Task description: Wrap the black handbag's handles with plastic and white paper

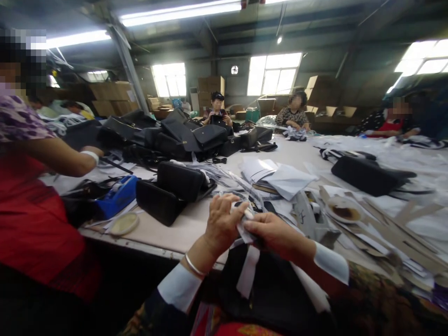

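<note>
My left hand [221,218] is closed around a bunched piece of white wrapping paper [247,232] above the table's front edge. My right hand [275,232] pinches the same paper from the other side, thumb laid along it. What the paper wraps, if anything, is hidden by my fingers. Just below, a black bag [271,284] rests against my lap, and a white strip [248,271] hangs down over its front. Beyond my left hand, two black bags or bag parts [180,182] lie on the table, near a tangle of pale strips [227,175].
A blue tape dispenser [117,198] and a round lid [124,224] are at left, a grey dispenser [311,217] and a dish of brown stuff [343,210] at right. Black bags [189,133] are heaped behind. A co-worker in a red apron [35,219] stands close on the left.
</note>
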`<state>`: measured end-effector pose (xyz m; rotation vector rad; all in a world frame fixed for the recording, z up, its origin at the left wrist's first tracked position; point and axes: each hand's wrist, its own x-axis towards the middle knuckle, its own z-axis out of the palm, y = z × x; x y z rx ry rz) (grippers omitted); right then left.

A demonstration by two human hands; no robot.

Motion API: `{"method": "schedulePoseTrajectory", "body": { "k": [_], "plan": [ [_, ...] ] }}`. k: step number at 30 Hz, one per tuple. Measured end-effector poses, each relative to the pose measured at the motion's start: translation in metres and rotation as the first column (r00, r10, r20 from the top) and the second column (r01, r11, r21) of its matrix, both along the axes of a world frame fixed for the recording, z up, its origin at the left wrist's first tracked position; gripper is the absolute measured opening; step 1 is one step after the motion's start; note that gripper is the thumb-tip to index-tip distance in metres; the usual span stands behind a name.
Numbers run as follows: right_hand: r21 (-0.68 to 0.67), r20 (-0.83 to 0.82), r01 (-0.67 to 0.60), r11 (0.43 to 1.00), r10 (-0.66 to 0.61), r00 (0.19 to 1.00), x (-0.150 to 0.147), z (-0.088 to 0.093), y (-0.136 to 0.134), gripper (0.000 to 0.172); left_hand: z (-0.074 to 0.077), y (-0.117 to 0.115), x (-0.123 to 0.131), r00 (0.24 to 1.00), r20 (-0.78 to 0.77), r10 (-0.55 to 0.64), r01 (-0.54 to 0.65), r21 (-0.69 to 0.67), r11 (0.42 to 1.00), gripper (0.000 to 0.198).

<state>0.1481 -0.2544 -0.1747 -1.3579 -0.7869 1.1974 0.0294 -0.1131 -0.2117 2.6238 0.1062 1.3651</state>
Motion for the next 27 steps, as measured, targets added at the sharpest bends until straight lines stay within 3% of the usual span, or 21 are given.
{"method": "schedulePoseTrajectory", "body": {
  "k": [2, 3, 4, 6, 7, 8, 9, 10, 11, 13, 17, 19, 22, 24, 27],
  "plan": [
    [0.101, 0.075, 0.176, 0.979, -0.184, 0.98, 0.015, 0.013, 0.001, 0.05, 0.01, 0.0, -0.002, 0.995, 0.074, 0.07, -0.047, -0.277, 0.96, 0.038],
    [0.164, 0.108, 0.245, 0.956, -0.264, 0.958, 0.022, 0.021, 0.001, 0.048, 0.016, 0.0, -0.002, 0.993, 0.09, 0.076, -0.025, -0.466, 0.884, 0.039],
    [0.229, 0.143, 0.291, 0.929, -0.328, 0.934, 0.028, 0.03, 0.001, 0.046, 0.022, 0.0, -0.002, 0.995, 0.091, 0.036, 0.032, -0.653, 0.757, 0.04],
    [0.331, 0.244, 0.301, 0.894, -0.389, 0.888, 0.033, 0.046, -0.001, 0.044, 0.037, 0.0, 0.004, 0.98, 0.101, -0.17, 0.159, -0.913, 0.377, 0.049],
    [0.361, 0.311, 0.276, 0.89, -0.395, 0.865, 0.032, 0.054, -0.002, 0.045, 0.046, 0.0, 0.008, 0.94, 0.135, -0.314, 0.198, -0.964, 0.179, 0.057],
    [0.381, 0.38, 0.239, 0.893, -0.387, 0.84, 0.029, 0.061, -0.002, 0.045, 0.057, 0.0, 0.014, 0.879, 0.195, -0.435, 0.224, -0.974, 0.017, 0.063],
    [0.394, 0.444, 0.196, 0.898, -0.373, 0.815, 0.025, 0.066, -0.003, 0.045, 0.068, -0.001, 0.02, 0.817, 0.256, -0.517, 0.243, -0.965, -0.095, 0.065],
    [0.403, 0.498, 0.151, 0.903, -0.355, 0.791, 0.021, 0.069, -0.003, 0.045, 0.081, -0.001, 0.027, 0.767, 0.304, -0.565, 0.259, -0.953, -0.16, 0.063],
    [0.408, 0.537, 0.112, 0.906, -0.337, 0.774, 0.017, 0.071, -0.003, 0.044, 0.093, -0.002, 0.034, 0.733, 0.328, -0.596, 0.27, -0.944, -0.188, 0.058],
    [0.406, 0.563, 0.081, 0.91, -0.32, 0.762, 0.014, 0.071, -0.004, 0.043, 0.118, -0.005, 0.047, 0.717, 0.345, -0.605, 0.297, -0.937, -0.182, 0.043],
    [0.384, 0.499, 0.171, 0.907, -0.36, 0.788, 0.023, 0.064, -0.005, 0.04, 0.149, -0.019, 0.06, 0.729, 0.398, -0.557, 0.388, -0.911, -0.143, 0.022],
    [0.397, 0.465, 0.19, 0.898, -0.375, 0.802, 0.031, 0.058, -0.006, 0.037, 0.151, -0.026, 0.062, 0.725, 0.403, -0.559, 0.415, -0.903, -0.113, 0.018],
    [0.401, 0.492, 0.15, 0.904, -0.35, 0.797, 0.042, 0.048, -0.008, 0.035, 0.141, -0.033, 0.062, 0.725, 0.379, -0.575, 0.411, -0.908, -0.08, 0.018],
    [0.364, 0.557, 0.113, 0.925, -0.313, 0.769, 0.046, 0.037, -0.01, 0.033, 0.134, -0.033, 0.062, 0.733, 0.394, -0.555, 0.392, -0.911, -0.129, 0.018],
    [0.285, 0.599, 0.035, 0.958, -0.206, 0.774, 0.04, 0.018, -0.016, 0.029, 0.13, -0.026, 0.065, 0.772, 0.458, -0.441, 0.376, -0.888, -0.263, 0.019]
  ]
}}
